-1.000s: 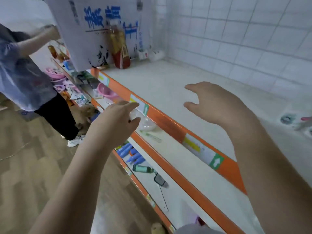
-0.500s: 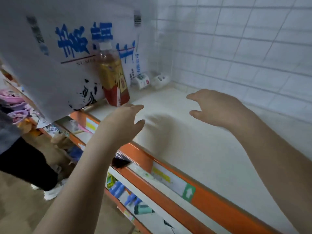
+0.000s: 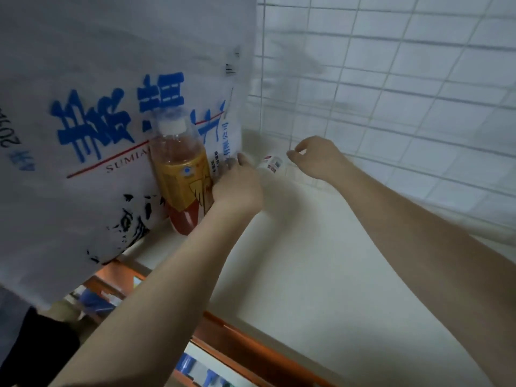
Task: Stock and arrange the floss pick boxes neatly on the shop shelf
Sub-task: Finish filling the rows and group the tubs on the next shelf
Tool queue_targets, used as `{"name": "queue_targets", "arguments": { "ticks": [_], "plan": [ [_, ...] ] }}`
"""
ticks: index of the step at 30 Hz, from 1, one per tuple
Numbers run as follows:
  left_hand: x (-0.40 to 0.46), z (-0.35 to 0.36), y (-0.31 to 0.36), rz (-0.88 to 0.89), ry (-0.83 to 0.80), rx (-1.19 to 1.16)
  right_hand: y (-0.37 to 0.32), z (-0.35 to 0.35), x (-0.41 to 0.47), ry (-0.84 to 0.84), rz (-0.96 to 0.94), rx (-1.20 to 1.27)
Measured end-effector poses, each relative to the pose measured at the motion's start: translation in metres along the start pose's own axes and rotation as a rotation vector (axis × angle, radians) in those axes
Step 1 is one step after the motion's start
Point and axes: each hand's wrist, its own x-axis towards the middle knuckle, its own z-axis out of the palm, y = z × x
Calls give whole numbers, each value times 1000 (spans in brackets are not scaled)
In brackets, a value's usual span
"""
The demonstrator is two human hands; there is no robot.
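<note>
both hands reaching deeper to shelf's back corner: left hand point(image 3: 237, 188) now beside bottle point(image 3: 183, 174), right hand point(image 3: 315, 159) nearing small box point(image 3: 270, 164)

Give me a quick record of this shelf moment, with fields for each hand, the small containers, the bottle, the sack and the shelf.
left hand: reaching to the back corner beside the bottle, fingers hidden, grip unclear
right hand: fingers loosely curled near the small white container, holding nothing visible
small white container: lying between the hands at the wall; blurred
bottle: upright, amber drink, white cap
white sack: blue print, stands behind the bottle
shelf: white top, orange front edge
</note>
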Motion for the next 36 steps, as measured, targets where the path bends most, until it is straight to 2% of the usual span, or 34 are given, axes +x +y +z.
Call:
{"name": "queue_targets", "arguments": {
  "ticks": [4,10,16,20,23,29,36],
  "plan": [
    [14,3,6,-89,32,80,-12,10,18,-85,147,169],
    [27,14,1,-104,56,195,-23,23,27,-275,362,488],
    [22,24,1,-124,166,157,-21,26,27,-381,466,705],
    [4,25,7,-114,207,69,-11,16,14,-328,420,801],
    [-15,21,12,-85,249,4,3,4,0,-252,311,715],
    [-61,22,17,-9,255,-405,34,-17,-44,-47,163,613],
    [-115,29,22,100,297,-599,70,-43,-107,73,127,601]
  ]
}}
